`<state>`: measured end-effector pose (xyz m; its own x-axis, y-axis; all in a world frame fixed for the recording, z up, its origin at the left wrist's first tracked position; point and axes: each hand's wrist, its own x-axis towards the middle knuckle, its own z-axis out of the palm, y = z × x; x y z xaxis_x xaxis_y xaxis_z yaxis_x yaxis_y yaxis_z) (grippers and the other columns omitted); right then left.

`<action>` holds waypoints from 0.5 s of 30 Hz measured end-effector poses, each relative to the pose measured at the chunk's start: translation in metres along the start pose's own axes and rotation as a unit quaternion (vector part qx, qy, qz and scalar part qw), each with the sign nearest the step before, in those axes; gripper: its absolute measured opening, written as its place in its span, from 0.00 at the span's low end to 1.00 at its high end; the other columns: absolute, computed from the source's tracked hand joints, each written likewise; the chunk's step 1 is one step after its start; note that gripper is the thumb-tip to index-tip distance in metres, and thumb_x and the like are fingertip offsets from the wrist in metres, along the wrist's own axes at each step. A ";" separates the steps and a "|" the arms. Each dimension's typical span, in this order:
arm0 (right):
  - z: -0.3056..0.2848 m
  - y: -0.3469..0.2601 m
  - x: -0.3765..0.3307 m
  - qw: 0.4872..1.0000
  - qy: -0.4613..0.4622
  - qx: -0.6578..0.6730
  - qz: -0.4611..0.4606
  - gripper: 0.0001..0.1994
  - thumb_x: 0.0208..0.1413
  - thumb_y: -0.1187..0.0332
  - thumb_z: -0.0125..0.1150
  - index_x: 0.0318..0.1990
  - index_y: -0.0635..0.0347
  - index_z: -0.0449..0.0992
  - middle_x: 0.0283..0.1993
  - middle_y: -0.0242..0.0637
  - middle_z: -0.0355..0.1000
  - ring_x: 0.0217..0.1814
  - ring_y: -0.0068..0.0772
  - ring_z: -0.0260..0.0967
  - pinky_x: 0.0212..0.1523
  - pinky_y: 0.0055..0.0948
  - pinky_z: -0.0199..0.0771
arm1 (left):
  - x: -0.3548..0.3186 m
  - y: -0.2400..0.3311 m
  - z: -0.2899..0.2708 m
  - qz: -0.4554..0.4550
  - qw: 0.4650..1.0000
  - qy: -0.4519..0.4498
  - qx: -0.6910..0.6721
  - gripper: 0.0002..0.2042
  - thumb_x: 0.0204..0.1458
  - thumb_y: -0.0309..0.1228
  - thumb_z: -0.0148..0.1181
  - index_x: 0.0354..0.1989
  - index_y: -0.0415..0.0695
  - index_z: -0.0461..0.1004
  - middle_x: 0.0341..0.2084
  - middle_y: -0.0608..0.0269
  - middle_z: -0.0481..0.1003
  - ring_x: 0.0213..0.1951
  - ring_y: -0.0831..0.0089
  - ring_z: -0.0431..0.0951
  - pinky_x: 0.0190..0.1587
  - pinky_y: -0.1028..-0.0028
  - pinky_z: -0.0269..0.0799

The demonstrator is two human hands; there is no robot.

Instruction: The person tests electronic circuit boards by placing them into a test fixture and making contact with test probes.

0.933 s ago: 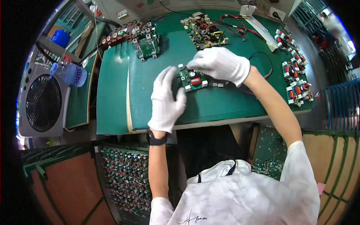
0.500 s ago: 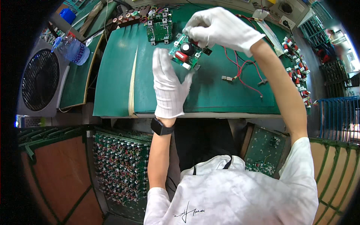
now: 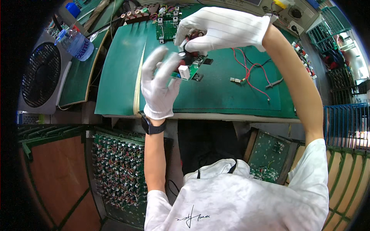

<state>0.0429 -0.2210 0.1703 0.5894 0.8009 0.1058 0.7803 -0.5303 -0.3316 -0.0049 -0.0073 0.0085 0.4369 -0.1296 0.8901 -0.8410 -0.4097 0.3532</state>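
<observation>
Green and tilted, a circuit board (image 3: pixel 184 72) hangs in the air above the desk (image 3: pixel 216 102), its upper parts pinched between thumb and fingers of the gloved right hand (image 3: pixel 227 29). The gloved left hand (image 3: pixel 159 84) curls at the board's left side, fingers blurred; whether it grips cannot be told. Another board (image 3: pixel 165 30) lies near the desk's far edge. Red wires (image 3: pixel 243 80) lie toward the right edge, and a bottle (image 3: pixel 77 46) is beyond the left edge.
</observation>
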 end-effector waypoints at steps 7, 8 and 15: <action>0.005 -0.033 -0.009 0.972 0.019 0.212 0.096 0.16 0.61 0.65 0.62 0.53 0.63 0.80 0.44 0.40 0.81 0.38 0.27 0.80 0.44 0.30 0.79 | -0.004 0.024 0.003 -0.405 0.786 0.159 -0.438 0.45 0.57 0.35 0.71 0.77 0.44 0.45 0.68 0.52 0.63 0.62 0.62 0.73 0.58 0.65 0.78; 0.013 -0.027 -0.009 0.977 0.044 0.204 0.043 0.16 0.62 0.65 0.62 0.54 0.63 0.79 0.46 0.39 0.81 0.39 0.26 0.80 0.43 0.29 0.77 | -0.015 0.020 0.002 -0.449 0.687 0.158 -0.548 0.44 0.58 0.34 0.70 0.78 0.45 0.46 0.67 0.54 0.65 0.62 0.63 0.74 0.59 0.63 0.78; 0.024 -0.017 -0.014 0.949 0.018 0.310 0.054 0.16 0.65 0.66 0.60 0.56 0.62 0.79 0.49 0.35 0.81 0.48 0.26 0.79 0.44 0.27 0.77 | -0.030 0.010 -0.024 -0.491 0.662 0.048 -0.564 0.35 0.60 0.37 0.65 0.74 0.44 0.57 0.61 0.55 0.72 0.57 0.62 0.79 0.56 0.62 0.82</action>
<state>0.0165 -0.2168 0.1520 0.6747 0.7350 0.0671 0.4479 -0.3355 -0.8287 -0.0342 0.0142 -0.0079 0.9732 -0.2205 0.0660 0.1076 0.6894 0.7163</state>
